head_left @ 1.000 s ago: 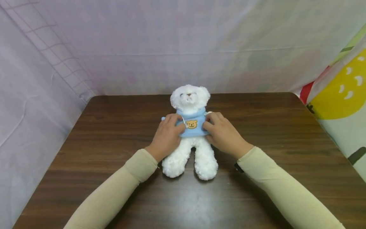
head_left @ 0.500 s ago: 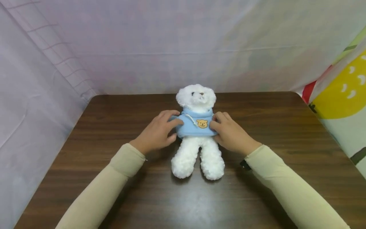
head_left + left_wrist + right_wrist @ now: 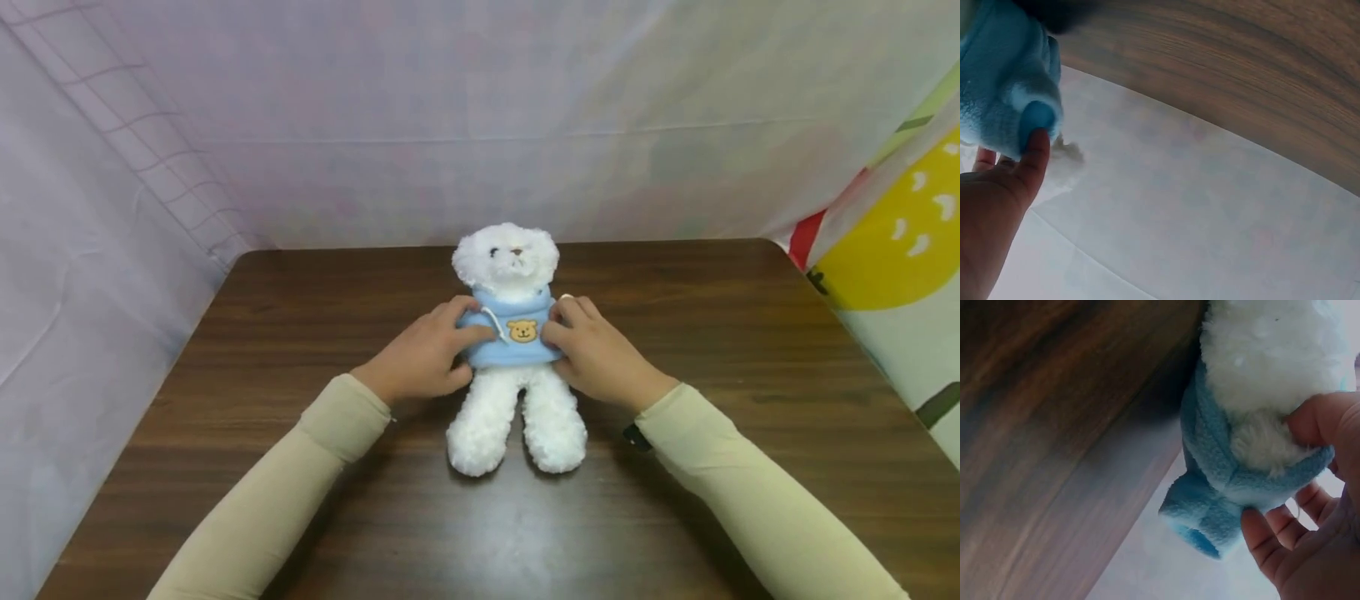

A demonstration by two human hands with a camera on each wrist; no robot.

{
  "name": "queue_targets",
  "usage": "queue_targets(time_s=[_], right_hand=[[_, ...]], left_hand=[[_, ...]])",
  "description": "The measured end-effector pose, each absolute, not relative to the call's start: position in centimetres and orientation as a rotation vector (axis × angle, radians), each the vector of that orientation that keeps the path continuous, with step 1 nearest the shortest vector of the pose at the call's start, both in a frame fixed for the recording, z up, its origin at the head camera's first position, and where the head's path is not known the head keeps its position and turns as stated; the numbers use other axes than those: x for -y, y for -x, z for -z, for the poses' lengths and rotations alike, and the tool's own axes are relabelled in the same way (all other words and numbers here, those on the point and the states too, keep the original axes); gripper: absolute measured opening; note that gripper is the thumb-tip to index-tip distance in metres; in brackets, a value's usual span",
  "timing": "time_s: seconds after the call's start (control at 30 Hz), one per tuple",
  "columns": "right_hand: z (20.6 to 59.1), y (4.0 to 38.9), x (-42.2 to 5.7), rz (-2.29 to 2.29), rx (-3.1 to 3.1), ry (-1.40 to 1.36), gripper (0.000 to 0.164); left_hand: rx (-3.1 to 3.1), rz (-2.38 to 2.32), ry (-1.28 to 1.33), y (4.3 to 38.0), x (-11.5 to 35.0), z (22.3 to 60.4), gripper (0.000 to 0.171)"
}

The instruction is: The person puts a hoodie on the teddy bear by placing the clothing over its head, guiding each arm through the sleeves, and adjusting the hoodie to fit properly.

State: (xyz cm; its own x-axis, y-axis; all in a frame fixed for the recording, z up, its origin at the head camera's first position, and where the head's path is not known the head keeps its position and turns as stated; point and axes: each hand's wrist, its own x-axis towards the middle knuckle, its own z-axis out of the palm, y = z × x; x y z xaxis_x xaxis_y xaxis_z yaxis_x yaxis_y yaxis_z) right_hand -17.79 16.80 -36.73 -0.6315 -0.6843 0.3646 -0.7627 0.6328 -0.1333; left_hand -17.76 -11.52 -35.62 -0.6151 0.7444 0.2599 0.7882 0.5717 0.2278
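Observation:
A white plush teddy bear (image 3: pixel 512 262) lies on its back on the table, legs toward me, in a light blue hoodie (image 3: pixel 506 350) with a white drawstring and a bear-face patch. My left hand (image 3: pixel 420 354) grips the hoodie's left side; in the left wrist view a fingertip touches an open blue sleeve cuff (image 3: pixel 1038 119). My right hand (image 3: pixel 600 354) holds the other side. In the right wrist view its thumb (image 3: pixel 1319 422) presses white fur at the hem while fingers lie outside the cloth. A loose blue sleeve (image 3: pixel 1200 512) sticks out there.
The dark wood table (image 3: pixel 300 317) has its far edge just beyond the bear's head. A pale cloth backdrop (image 3: pixel 525 125) hangs behind it, with a yellow-printed cloth (image 3: pixel 900 242) at the right.
The bear shifts right, then slightly back left, its patch showing more fully. My left hand draws back to the left, then its fingers return onto the hoodie. My right hand stays on its side.

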Motion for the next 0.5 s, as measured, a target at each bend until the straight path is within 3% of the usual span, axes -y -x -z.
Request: queue_targets(time_s=[0.5], right_hand=[[36.5, 17.2, -16.6, -0.276, 2.517, -1.201, 0.020]], left_hand=[[2.684, 0.365, 1.022, 16.7, 10.0, 36.0, 0.025]])
